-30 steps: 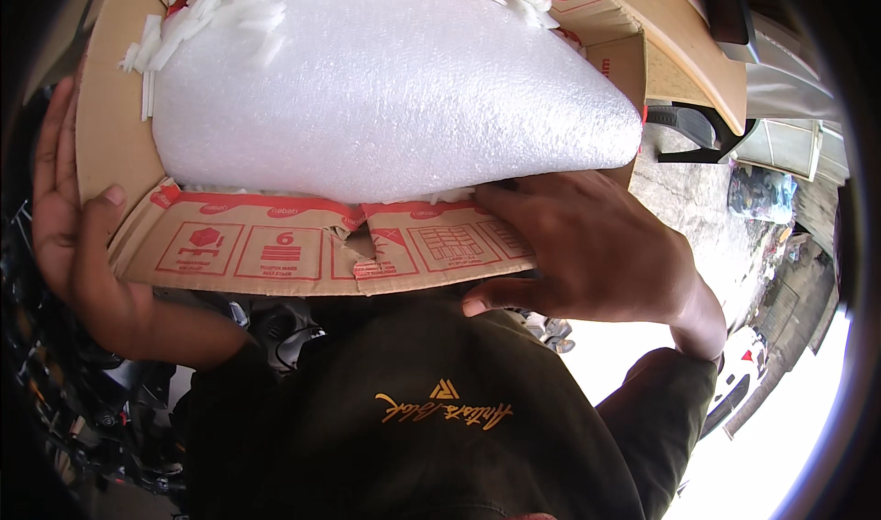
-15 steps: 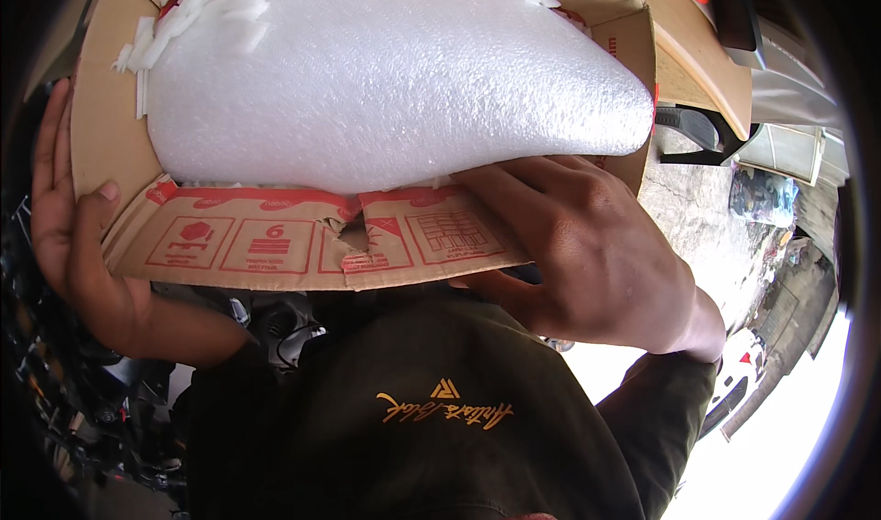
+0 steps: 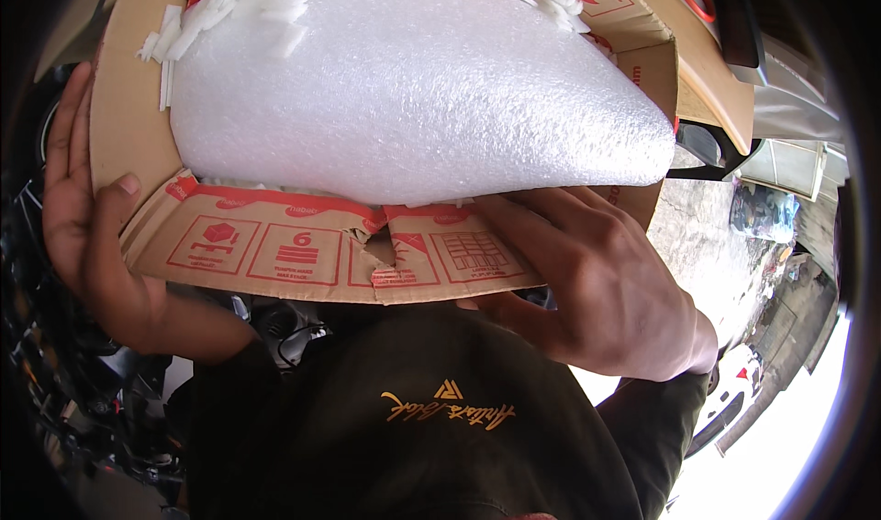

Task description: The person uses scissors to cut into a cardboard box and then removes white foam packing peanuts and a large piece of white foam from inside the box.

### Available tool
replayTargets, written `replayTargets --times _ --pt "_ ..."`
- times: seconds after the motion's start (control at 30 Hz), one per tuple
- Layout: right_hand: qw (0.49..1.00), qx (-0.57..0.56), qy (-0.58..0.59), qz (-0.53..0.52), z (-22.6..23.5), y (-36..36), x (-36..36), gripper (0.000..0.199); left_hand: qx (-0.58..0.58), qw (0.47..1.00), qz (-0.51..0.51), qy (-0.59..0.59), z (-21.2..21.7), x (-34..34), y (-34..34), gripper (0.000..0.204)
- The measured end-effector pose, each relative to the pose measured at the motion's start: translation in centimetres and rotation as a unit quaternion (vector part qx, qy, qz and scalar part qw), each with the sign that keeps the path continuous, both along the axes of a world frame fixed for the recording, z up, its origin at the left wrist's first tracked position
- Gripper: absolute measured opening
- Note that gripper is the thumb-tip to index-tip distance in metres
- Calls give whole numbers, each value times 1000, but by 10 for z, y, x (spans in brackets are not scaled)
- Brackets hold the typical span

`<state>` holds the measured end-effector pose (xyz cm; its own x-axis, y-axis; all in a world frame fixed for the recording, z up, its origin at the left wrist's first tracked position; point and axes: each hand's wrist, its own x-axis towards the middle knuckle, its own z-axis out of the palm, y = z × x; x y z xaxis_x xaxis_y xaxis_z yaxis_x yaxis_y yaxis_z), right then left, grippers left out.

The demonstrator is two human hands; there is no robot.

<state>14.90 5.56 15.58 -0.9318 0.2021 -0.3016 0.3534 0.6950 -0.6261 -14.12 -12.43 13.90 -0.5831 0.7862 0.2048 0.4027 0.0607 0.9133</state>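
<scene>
An open brown cardboard box (image 3: 138,125) with red printed symbols on its flaps fills the upper view. Inside lies a large white foam-wrapped bulging object (image 3: 413,89), with loose white foam strips along its far edge. My left hand (image 3: 87,217) grips the box's left wall, thumb hooked over the rim. My right hand (image 3: 596,290) presses against the box's near right side, fingers spread over the front flap (image 3: 459,258) and under the foam's edge. My dark shirt with an orange emblem (image 3: 440,410) is below the box.
Dark machinery with cables (image 3: 55,401) sits at the lower left. A second cardboard piece (image 3: 707,70) leans at the upper right. Beyond it lie a concrete floor (image 3: 707,245) and bright daylight at the lower right.
The box has come slightly closer and tilted. My right hand slid from the front flap's edge farther up onto the box's right side. My left hand kept its grip.
</scene>
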Motion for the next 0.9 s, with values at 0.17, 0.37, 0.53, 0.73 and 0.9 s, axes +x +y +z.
replayTargets --times 0.17,0.37,0.53,0.73,0.9 --pt "996 -9 83 -10 0 -10 -10 65 13 1000 2 -21 -4 -2 -1 73" --pt "997 -28 60 34 -5 -7 -26 71 6 1000 18 -5 -5 -5 0 73" --pt "993 -87 11 84 -15 -1 -34 77 4 1000 24 -2 -3 2 5 74" --pt "992 -98 -28 72 -14 2 -37 75 10 999 35 12 -5 6 5 76" --pt "1000 -9 19 15 8 4 -4 74 3 999 38 -11 -2 -1 -2 77"
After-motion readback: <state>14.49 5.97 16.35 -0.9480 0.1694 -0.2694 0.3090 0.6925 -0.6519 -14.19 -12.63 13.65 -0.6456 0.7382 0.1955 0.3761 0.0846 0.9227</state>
